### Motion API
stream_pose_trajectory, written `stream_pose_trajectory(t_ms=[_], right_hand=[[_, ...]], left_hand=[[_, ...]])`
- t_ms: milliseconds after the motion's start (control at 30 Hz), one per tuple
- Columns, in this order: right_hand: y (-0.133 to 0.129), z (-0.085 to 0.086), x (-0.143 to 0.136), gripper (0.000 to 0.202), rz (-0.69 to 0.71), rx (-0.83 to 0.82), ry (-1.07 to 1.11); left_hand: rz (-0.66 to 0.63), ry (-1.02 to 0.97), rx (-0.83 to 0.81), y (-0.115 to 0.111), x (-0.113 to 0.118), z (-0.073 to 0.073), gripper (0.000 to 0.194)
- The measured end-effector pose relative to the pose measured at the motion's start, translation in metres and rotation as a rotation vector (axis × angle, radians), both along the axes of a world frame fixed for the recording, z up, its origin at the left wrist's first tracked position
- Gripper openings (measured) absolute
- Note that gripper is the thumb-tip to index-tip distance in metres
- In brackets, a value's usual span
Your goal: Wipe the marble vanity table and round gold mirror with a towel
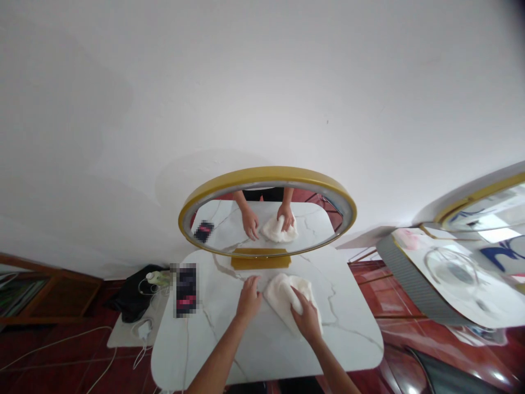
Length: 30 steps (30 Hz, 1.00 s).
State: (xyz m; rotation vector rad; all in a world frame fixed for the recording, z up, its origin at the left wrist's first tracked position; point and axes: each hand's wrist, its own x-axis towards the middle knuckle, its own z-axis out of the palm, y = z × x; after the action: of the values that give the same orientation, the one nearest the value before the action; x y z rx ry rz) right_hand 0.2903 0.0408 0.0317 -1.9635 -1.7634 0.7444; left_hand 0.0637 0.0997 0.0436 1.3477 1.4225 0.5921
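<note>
A crumpled white cloth, thick like a towel, lies on the white marble-patterned table. My right hand rests on its right side, fingers curled round a raised, rounded white part; whether that is a fold or a separate object I cannot tell. To the left of the cloth, my left hand is on or just above the table, its fingers loosely stretched and holding nothing. Behind both hands stands a gold-framed oval mirror on a gold base, reflecting the hands and the cloth.
A blurred-out dark phone-like object lies at the table's left. Beyond that edge are a black bag, a greenish bottle and a white charger with cables. A second table with another mirror stands right, near a black chair.
</note>
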Motion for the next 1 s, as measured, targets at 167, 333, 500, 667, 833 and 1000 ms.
stream_pose_trajectory(t_ms=[167,333,500,667,833,1000], right_hand=[[0.046,0.018,0.013,0.053,-0.058,0.053,-0.027],[0.085,0.032,0.023,0.061,0.02,-0.056,-0.136],[0.106,0.028,0.026,0.069,0.089,-0.153,-0.231],[0.129,0.024,0.031,0.076,0.192,-0.226,-0.323],[0.136,0.024,0.029,0.078,0.34,-0.236,-0.379],[0.117,0.025,0.017,0.083,0.458,-0.224,-0.424]], left_hand=[[-0.037,0.63,0.246,0.041,-0.013,0.012,0.067],[-0.161,0.88,0.292,0.038,-0.012,0.006,0.068],[-0.222,0.935,0.266,0.03,-0.014,-0.01,0.076],[-0.243,0.926,0.204,0.033,-0.02,-0.013,0.077],[-0.221,0.91,0.193,0.033,-0.02,-0.009,0.079],[-0.178,0.889,0.218,0.029,-0.02,-0.008,0.08]])
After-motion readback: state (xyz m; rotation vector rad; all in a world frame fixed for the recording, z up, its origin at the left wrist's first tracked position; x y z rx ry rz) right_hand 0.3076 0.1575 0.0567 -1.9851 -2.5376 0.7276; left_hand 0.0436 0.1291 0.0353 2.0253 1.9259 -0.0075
